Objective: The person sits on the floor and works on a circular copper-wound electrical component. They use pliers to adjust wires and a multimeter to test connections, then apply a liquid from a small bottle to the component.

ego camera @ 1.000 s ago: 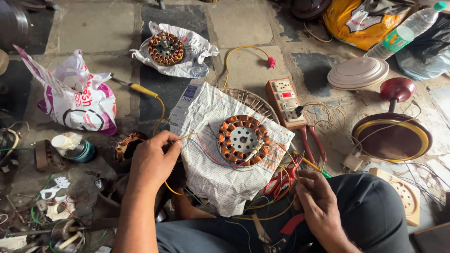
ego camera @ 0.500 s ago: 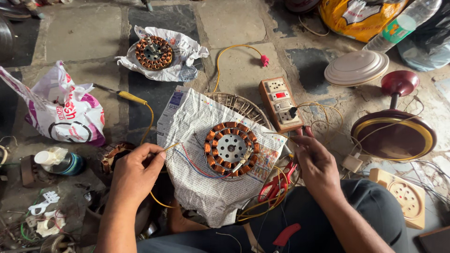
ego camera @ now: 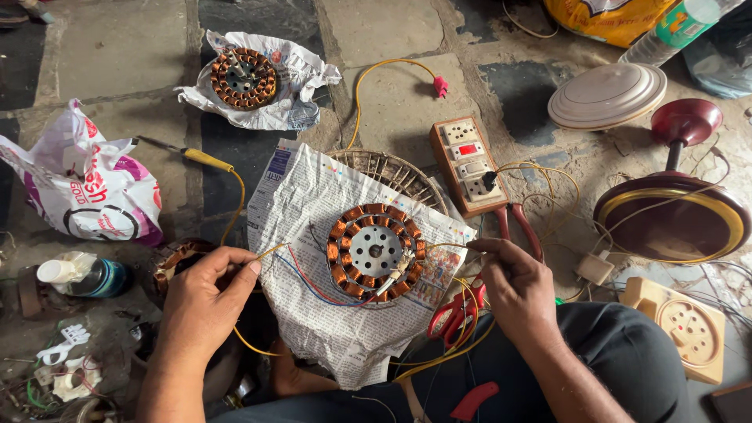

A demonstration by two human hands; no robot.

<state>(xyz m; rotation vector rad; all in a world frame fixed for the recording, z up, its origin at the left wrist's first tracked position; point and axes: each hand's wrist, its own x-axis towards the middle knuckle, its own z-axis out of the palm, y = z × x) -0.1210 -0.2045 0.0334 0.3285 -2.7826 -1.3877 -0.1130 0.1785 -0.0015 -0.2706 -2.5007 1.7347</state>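
head view: a round copper-wound motor stator [ego camera: 374, 252] lay on crumpled newsprint [ego camera: 321, 235] between the hands; the left hand [ego camera: 205, 299] pinched a thin yellow wire [ego camera: 270, 251], the right hand [ego camera: 515, 283] pinched another wire end beside red-handled scissors [ego camera: 454, 313]

The yellow sack [ego camera: 603, 14] and plastic bottle [ego camera: 666, 30] are cut off by the top edge. Newspaper [ego camera: 329, 313] hides most of the wire fan guard [ego camera: 388, 168]. Both forearms leave the bottom edge.
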